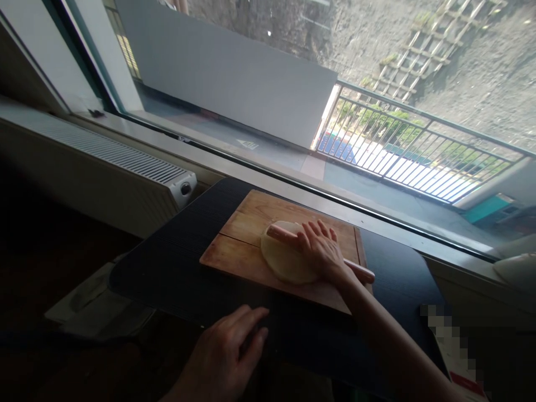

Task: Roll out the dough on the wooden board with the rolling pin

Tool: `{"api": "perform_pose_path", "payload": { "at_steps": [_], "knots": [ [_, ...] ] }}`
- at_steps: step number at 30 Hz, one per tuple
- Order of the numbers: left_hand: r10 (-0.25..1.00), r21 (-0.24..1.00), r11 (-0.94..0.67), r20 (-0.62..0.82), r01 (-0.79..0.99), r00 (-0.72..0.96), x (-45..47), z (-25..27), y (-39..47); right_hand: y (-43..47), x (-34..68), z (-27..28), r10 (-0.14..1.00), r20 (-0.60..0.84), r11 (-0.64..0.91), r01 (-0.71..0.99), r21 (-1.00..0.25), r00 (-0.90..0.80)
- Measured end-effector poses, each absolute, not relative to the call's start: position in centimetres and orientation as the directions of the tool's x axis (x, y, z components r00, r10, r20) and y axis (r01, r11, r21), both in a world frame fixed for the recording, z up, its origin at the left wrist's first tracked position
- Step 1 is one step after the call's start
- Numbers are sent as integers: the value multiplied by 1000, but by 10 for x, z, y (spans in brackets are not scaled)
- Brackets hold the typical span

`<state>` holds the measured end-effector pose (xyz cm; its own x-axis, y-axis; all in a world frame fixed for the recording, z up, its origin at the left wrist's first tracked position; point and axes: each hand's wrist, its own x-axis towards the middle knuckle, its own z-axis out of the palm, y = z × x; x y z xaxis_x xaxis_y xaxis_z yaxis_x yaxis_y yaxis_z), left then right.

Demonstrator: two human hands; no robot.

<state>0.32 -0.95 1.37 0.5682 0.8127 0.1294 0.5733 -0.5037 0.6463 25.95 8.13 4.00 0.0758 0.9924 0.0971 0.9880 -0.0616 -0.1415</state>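
Note:
A flat round of pale dough lies on a wooden cutting board. Across the dough runs a wooden rolling pin, tilted from upper left to lower right. My right hand is laid over the pin's middle, palm down, with the fingers bent over its far side; it hides part of the pin and of the dough. Close to the table's near edge, apart from the board, my left hand hangs with nothing in it. Its fingers are loosely bent and a gap shows between them and the thumb.
The board stands on a dark table with rounded corners, pushed near a window sill. A white radiator is at the left. Beyond the glass are a balcony railing and a grey panel.

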Motion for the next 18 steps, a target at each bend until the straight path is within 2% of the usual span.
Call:
{"api": "perform_pose_path", "payload": {
  "at_steps": [2,5,9,12,15,18],
  "knots": [
    [821,657,-493,136,570,554,5,17,-4,109,275,43,984,56,-156,976,-155,166],
    [814,641,-542,240,543,529,17,31,14,138,289,51,969,-26,-245,956,-159,244],
    [790,529,-612,455,589,412,48,63,64,115,269,46,975,5,-216,957,-192,221],
    [769,457,-605,547,652,330,77,77,105,79,240,33,980,66,-171,966,-196,187],
    [771,406,-585,548,702,325,106,67,138,71,230,27,972,150,-155,972,-177,183],
    [810,327,-548,437,770,391,132,47,165,99,250,30,942,185,-238,947,-216,279]
  ]
}}
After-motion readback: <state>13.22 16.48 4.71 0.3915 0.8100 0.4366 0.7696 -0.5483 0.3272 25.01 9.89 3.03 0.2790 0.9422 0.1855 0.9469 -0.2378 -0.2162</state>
